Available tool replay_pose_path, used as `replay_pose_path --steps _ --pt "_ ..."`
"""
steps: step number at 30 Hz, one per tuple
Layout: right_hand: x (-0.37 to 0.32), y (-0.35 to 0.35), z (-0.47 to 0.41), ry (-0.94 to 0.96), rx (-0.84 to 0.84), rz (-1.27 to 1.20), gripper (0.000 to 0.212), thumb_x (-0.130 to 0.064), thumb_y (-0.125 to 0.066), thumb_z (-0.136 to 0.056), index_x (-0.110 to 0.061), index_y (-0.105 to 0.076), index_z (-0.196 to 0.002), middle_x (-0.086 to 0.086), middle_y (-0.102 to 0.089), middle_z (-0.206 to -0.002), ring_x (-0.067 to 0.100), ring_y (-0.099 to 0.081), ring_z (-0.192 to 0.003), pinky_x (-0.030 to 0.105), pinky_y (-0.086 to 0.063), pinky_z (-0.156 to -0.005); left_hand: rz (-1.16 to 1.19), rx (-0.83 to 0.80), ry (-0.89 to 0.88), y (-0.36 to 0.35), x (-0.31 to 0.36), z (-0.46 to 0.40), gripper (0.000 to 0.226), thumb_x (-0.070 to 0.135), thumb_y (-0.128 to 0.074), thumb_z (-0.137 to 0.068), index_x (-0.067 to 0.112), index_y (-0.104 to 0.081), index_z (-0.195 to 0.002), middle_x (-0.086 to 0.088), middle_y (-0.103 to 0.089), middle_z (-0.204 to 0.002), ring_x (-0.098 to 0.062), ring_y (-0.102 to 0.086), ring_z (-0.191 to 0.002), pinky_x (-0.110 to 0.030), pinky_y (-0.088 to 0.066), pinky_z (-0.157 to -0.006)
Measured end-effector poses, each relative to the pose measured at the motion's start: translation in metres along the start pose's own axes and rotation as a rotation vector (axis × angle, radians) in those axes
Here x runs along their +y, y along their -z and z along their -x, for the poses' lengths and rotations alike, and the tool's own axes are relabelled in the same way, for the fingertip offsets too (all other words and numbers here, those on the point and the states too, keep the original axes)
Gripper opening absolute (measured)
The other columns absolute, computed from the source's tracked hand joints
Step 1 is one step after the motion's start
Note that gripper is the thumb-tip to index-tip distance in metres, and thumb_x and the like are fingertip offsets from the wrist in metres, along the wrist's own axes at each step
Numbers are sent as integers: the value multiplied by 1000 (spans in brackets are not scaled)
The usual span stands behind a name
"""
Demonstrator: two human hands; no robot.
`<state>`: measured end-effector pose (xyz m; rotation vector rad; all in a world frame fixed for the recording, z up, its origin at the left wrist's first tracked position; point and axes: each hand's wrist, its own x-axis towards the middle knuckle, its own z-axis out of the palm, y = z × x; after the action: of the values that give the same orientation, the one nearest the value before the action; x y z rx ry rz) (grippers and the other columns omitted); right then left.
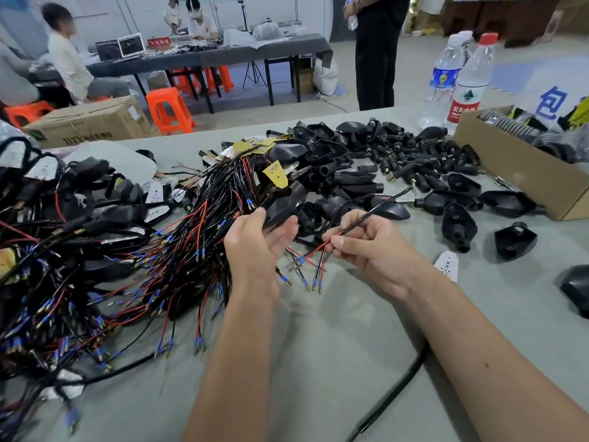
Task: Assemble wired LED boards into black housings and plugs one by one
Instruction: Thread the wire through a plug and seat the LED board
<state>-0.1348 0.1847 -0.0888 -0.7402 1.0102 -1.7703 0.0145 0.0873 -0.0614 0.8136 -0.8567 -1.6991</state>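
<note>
My left hand [255, 247] grips a black housing [282, 202] above the middle of the grey table [334, 339]. My right hand [366, 242] pinches a sleeved black cable with red and black wires [310, 255]; their blue-tipped ends hang between the two hands. That cable runs up right to an LED board [409, 193]. A big tangle of wired LED boards [178, 237] lies to the left. Loose black housings [459, 224] and small black plugs [411, 154] are spread across the far middle and right.
A cardboard box [522, 173] of parts stands at the right, with two water bottles [462, 81] behind it. A loose white LED board [447, 266] lies by my right wrist. A black cable [392, 397] crosses the near table. People work at a far table.
</note>
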Motion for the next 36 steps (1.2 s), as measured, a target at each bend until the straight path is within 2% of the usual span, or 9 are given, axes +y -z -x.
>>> replay_pose_path --steps 3,10,14,17,19,23,30,33,36 --pt "2 -2 5 54 30 43 25 1 -72 -74 -8 -57 -92 15 -75 -87 18 -73 -70 22 -57 -61 8 -78 -16 5 -5 -1 17 9 -58 -103 -5 -59 -112 -28 -75 -95 -39 -77 -84 -29 -60 -63" --pt "2 -9 12 117 40 -32 10 -7 -68 -83 -9 -69 -92 10 -77 -93 18 -76 -79 20 -58 -61 -222 -101 -170 20 -19 -7 16 11 -80 -83 14 -64 -84 2 -65 -74 -15 -57 -66 -28 -48 -63" --pt "4 -10 12 122 63 -52 8 4 -56 -97 -4 -57 -97 21 -75 -103 30 -77 -92 24 -61 -74 -558 -85 -480 25 -21 -8 20 4 -84 -79 14 -67 -82 8 -67 -77 -7 -63 -71 -25 -54 -71" --pt "6 -10 12 133 108 -8 18 13 -62 -91 -4 -55 -90 19 -76 -92 31 -77 -85 27 -61 -77 -779 -116 -704 22 -21 -3 22 -1 -81 -73 14 -68 -83 10 -68 -82 0 -64 -79 -14 -49 -73" --pt "8 -11 12 142 126 12 21 14 -64 -89 -5 -54 -87 17 -76 -85 30 -77 -79 27 -61 -74 -835 -114 -788 20 -24 0 27 -10 -74 -69 13 -72 -81 3 -69 -90 -5 -62 -83 -19 -49 -75" --pt "9 -11 10 203 186 65 23 14 -66 -90 -5 -54 -87 18 -76 -84 31 -77 -76 28 -62 -70 -762 -123 -703 15 -26 2 19 -8 -71 -79 10 -75 -82 4 -73 -82 -7 -66 -78 -21 -50 -72" --pt "18 -13 8 310 230 257 23 13 -68 -89 -7 -57 -86 11 -73 -77 31 -77 -72 30 -63 -69 -664 -353 -595 7 -30 6 6 5 -62 -89 3 -58 -85 -4 -61 -78 -21 -56 -75 -35 -49 -74" --pt "17 -11 7 309 280 296 20 10 -71 -89 -5 -58 -88 7 -74 -73 24 -76 -66 26 -61 -64 -591 -484 -379 8 -33 6 16 15 -66 -94 5 -54 -94 5 -67 -74 -23 -67 -69 -45 -61 -68" --pt "16 -8 6 319 345 355 22 8 -75 -86 -8 -59 -85 2 -72 -67 19 -74 -63 27 -60 -60 -602 -554 -296 11 -35 4 25 12 -79 -88 6 -57 -99 -7 -73 -78 -39 -72 -66 -46 -63 -65"
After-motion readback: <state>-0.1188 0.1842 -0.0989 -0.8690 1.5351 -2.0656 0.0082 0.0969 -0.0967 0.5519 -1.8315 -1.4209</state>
